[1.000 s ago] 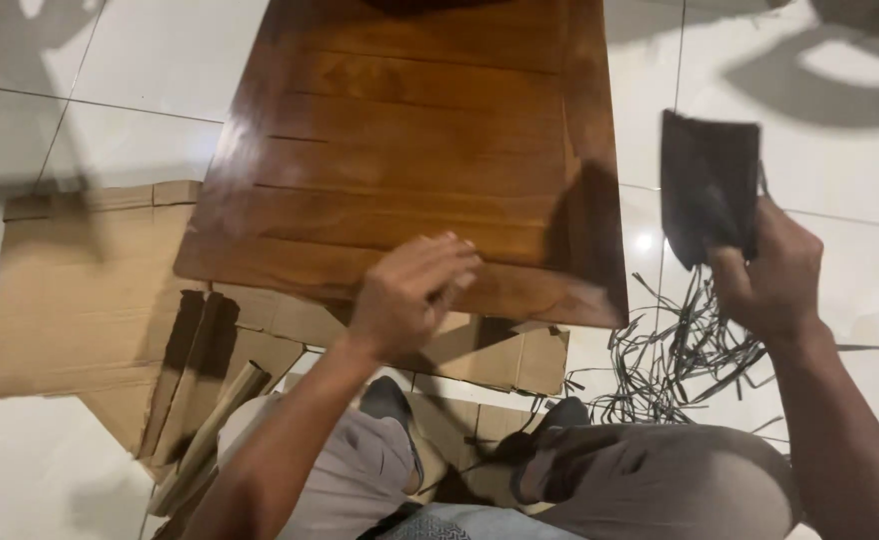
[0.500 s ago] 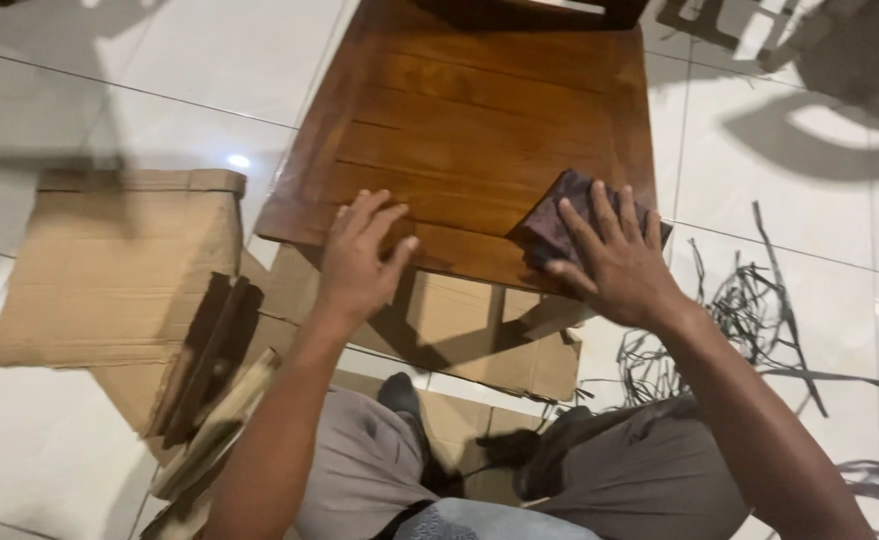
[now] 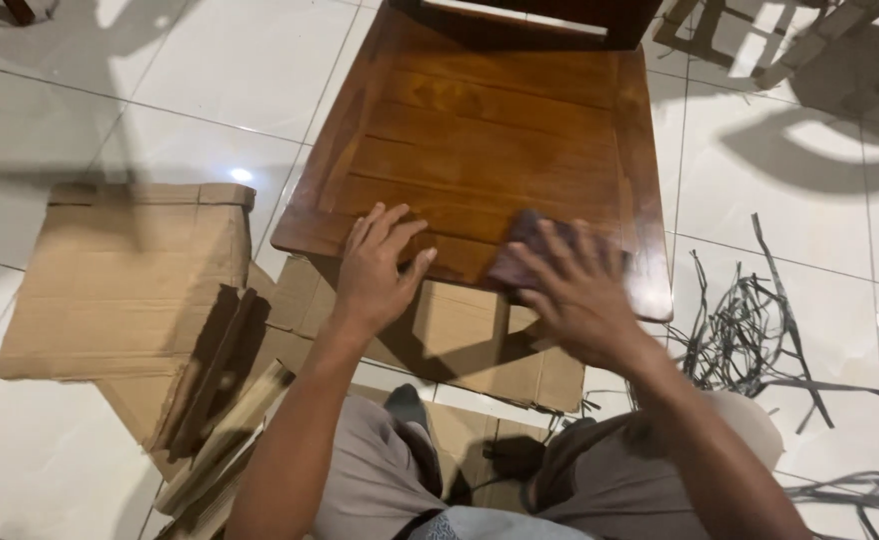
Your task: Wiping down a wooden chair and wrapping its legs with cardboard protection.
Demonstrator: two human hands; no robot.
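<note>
Left hand (image 3: 378, 268): open, palm down, fingers spread flat on the near edge of the wooden seat panel (image 3: 490, 130).
Right hand (image 3: 572, 290): pressed flat on a dark sanding pad (image 3: 522, 250) – fingers extended over it, not curled; the view is blurred here.
Sanding pad: on the panel's near right area, just beside the front edge, mostly covered by the right hand.
Seat panel: glossy brown, slatted – resting on flattened cardboard (image 3: 125, 285) on the white tiled floor (image 3: 210, 70).
Right of panel: dark strips (image 3: 750, 330) scattered on the tiles.
</note>
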